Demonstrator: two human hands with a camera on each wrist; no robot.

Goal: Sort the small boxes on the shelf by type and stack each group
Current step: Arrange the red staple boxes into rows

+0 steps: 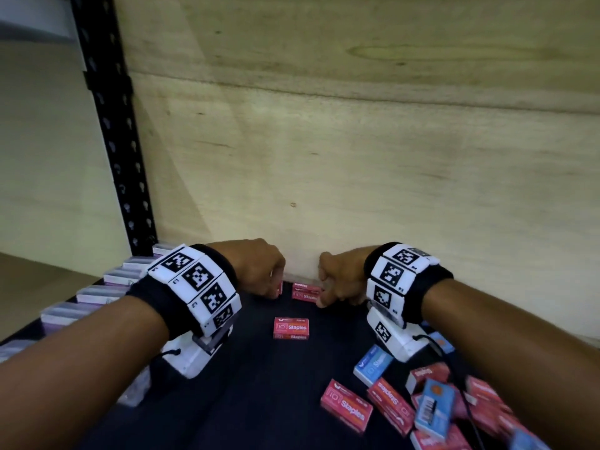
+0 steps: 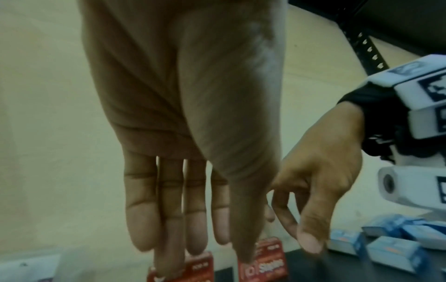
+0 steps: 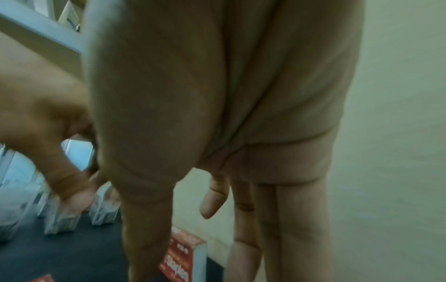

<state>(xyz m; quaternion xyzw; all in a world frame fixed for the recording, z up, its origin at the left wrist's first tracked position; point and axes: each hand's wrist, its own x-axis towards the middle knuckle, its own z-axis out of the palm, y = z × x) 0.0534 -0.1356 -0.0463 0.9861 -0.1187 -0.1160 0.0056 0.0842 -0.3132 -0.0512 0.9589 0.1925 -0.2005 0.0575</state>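
Both hands are at the back of the black shelf (image 1: 259, 384), against the plywood wall. My left hand (image 1: 267, 280) points its straight fingers (image 2: 169, 238) down, and the fingertips touch a red staples box (image 1: 279, 288) (image 2: 198, 267). A second red staples box (image 1: 305, 292) (image 3: 181, 261) lies just right of it. My right hand (image 1: 328, 293) hangs over that box's right end. Its thumb (image 3: 142, 238) and straight fingers (image 3: 277, 238) reach down on either side of the box. A third red box (image 1: 291, 328) lies flat nearer me.
A loose heap of red and blue boxes (image 1: 422, 407) fills the shelf's front right, with a blue box (image 1: 373, 365) at its edge. A row of clear boxes (image 1: 97, 293) runs along the left side. A black slotted post (image 1: 110, 125) stands at the back left.
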